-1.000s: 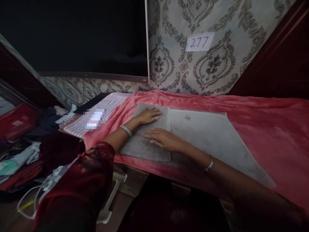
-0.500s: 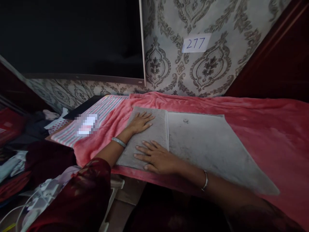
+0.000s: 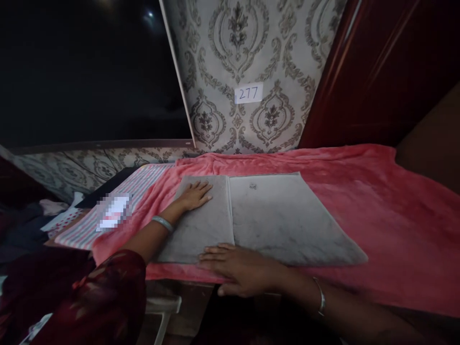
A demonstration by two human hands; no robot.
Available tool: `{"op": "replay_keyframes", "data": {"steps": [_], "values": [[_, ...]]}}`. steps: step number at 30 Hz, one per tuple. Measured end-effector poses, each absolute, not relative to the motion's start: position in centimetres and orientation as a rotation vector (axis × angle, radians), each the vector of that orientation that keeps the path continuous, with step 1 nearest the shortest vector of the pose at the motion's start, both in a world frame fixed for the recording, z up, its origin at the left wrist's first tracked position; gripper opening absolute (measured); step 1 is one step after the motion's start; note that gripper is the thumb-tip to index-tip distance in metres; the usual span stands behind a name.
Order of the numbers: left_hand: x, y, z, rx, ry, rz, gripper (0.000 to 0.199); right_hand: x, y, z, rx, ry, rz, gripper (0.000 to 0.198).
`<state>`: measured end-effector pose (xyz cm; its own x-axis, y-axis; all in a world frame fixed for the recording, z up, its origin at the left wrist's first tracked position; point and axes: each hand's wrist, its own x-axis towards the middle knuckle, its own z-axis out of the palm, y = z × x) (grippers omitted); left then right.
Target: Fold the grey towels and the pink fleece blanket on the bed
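A grey plush cloth (image 3: 280, 225) lies spread over the pink blanket (image 3: 381, 211), its left part (image 3: 204, 225) folded over so that a straight edge runs down the middle. My left hand (image 3: 196, 195) rests flat on the upper area of that folded part, fingers stretched out. Close to the cloth's front edge, my right hand (image 3: 244, 269) is extended with its fingers straight, over the lower end of the fold. Neither hand grasps anything. A small dark emblem (image 3: 253, 186) shows near the cloth's far edge.
A striped cloth (image 3: 140, 191) lies at the left with a blurred-out white item (image 3: 114, 212) on it. Behind stand a large dark screen (image 3: 89, 72), a patterned wall with a "277" label (image 3: 248, 93), and a dark red panel (image 3: 366, 72). A white stool-like frame (image 3: 163, 306) is below.
The view has turned to the right. My right hand has slid toward the cloth's front edge, while my left hand stays flat on the folded part.
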<state>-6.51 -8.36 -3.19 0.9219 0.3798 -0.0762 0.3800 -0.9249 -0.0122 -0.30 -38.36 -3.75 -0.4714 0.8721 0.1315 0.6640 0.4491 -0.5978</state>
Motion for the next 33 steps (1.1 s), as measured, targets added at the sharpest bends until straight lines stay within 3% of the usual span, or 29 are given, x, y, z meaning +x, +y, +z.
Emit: {"op": "replay_keyframes", "data": {"steps": [6,14,25,33], "values": [[-2.9,-13.4,-3.2,3.092,0.513,0.002,0.07,7.1,-41.2,-3.3,-1.495,-1.862,0.405,0.046],[-1.6,-16.1,-5.6,3.135,0.506,0.132,0.065,17.1,-48.5,-6.6,-1.89,-1.066,0.067,0.042],[-0.9,-15.9,-4.4,3.11,0.502,-0.009,0.063,17.5,-48.4,-11.6,-1.918,-1.193,-0.145,0.038],[5.4,-14.3,-2.7,3.1,0.564,-0.048,0.041,17.2,-48.4,-11.9,-1.92,-1.203,-0.195,0.036]]}}
